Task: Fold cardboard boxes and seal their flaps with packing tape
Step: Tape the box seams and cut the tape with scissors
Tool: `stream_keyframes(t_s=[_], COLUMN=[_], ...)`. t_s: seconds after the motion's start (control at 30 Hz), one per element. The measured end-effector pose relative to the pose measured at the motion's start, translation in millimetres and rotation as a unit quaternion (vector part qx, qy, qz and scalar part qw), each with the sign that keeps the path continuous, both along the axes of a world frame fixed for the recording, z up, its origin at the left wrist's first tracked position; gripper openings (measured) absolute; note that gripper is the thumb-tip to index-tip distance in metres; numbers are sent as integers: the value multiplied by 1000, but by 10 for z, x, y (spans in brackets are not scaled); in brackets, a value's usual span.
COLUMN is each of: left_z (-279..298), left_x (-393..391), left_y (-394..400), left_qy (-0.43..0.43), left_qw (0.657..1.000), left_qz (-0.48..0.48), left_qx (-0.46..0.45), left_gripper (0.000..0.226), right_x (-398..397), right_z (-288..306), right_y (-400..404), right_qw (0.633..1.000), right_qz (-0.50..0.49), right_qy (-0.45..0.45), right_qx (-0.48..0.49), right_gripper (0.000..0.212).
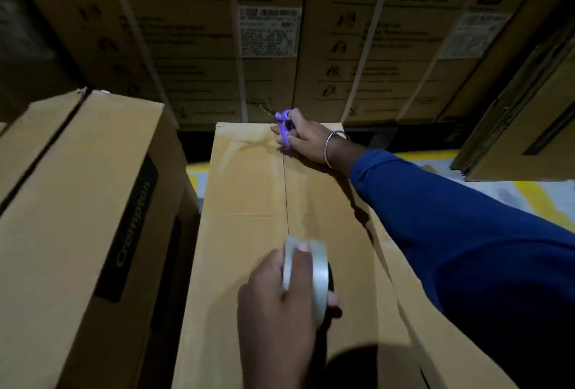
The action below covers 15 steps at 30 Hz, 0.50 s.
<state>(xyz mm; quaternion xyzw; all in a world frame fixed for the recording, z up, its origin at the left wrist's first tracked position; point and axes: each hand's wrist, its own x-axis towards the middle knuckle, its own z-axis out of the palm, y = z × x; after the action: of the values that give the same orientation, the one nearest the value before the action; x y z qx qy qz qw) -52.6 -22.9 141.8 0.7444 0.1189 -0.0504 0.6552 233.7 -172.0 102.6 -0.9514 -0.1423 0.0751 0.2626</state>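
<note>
A roll of clear packing tape (311, 276) is gripped by the left hand (277, 304), thumb over its outer face, above the near part of the cardboard box (249, 201). The box's top flaps are closed, meeting along a centre seam. At the far edge, purple-handled scissors (283, 127) are held in the right hand (306, 139), fingers curled through the handles. A printed carton (77, 201) is seen just left.
</note>
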Motion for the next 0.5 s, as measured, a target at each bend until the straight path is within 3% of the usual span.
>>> stream_keyframes(t_s=[0.13, 0.37, 0.5], left_z=[127, 169, 136], left_x=[-142, -78, -73], left_y=[19, 41, 47], left_qy=[37, 48, 42], left_qw=[998, 997, 998], left_qz=[-12, 3, 5], left_qx=[40, 67, 54], left_gripper=[42, 44, 45], right_x=[-327, -1327, -1358], right_z=[48, -55, 3], right_y=[25, -90, -29], right_qw=[1000, 990, 995], right_qz=[5, 92, 79], right_qy=[15, 28, 12], right_qx=[-16, 101, 61], right_gripper=[42, 24, 29])
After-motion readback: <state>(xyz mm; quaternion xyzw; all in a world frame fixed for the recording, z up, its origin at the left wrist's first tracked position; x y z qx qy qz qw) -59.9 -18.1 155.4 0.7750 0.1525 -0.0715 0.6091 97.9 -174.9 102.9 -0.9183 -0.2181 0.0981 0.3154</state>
